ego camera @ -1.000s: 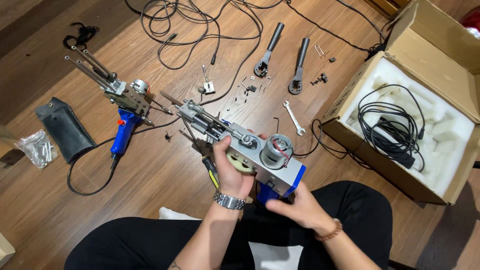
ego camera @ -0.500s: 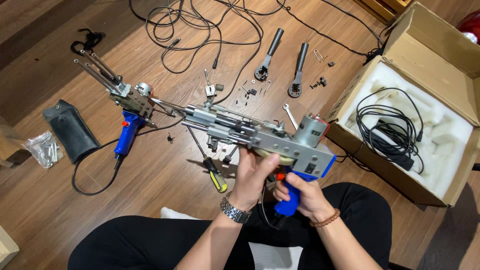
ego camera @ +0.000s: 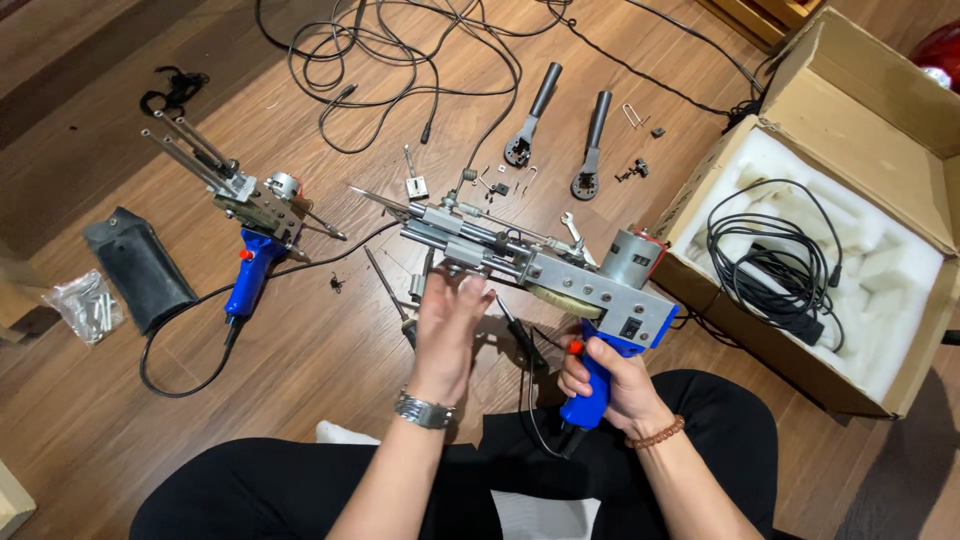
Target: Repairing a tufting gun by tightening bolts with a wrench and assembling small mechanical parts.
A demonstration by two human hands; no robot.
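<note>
Right hand [ego camera: 610,385] is wrapped tight around the blue plastic grip of the tufting gun [ego camera: 540,268] mid-frame, left hand [ego camera: 447,325] flat and open under its bare metal frame. Honestly that pointy needle end could snag the loose cables [ego camera: 400,60] at the top, or the heavy motor end might tip it.

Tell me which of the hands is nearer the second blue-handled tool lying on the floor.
Left. The left hand touches the underside of the held tool's metal body, with bare floor between it and the second tool. The right hand grips the held tool's blue handle, farther away.
</note>
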